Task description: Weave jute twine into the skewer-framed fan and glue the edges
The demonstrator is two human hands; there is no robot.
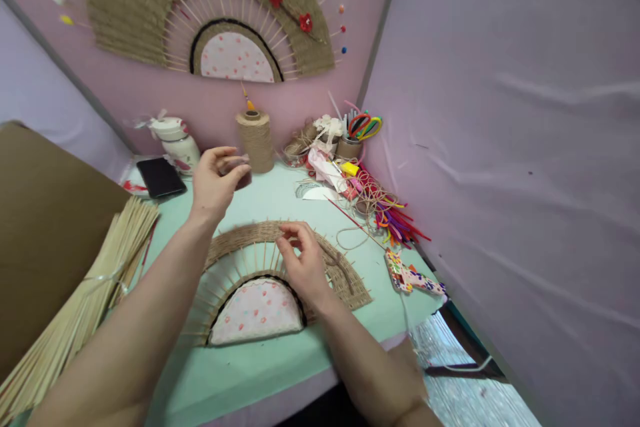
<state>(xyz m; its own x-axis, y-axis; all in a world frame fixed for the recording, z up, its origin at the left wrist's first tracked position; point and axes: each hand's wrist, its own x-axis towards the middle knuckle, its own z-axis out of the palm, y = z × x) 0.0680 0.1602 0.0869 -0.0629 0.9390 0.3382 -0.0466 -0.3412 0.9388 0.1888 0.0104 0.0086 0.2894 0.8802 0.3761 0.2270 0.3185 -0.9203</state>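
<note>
A half-round woven fan [345,280] lies on the table, with thin sticks radiating from a floral-print half-circle [257,310] edged in black. Twine is woven across the sticks in a tan band. Raised above the fan's far left side, my left hand [219,177] is closed, thumb against fingers, near a spool of twine [256,143]. My right hand [304,259] hovers over or touches the woven band, thumb and fingertips pinched together. Whatever either hand pinches is too fine to make out. My right hand and forearm hide part of the fan's right side.
A bundle of flat sticks [95,293], a phone [161,178] and a white bottle [175,140] are on the left. Tangled twine [377,197], pipe cleaners [395,220], scissors [367,125] and a patterned glue gun [410,275] lie right. A finished fan [125,13] hangs behind.
</note>
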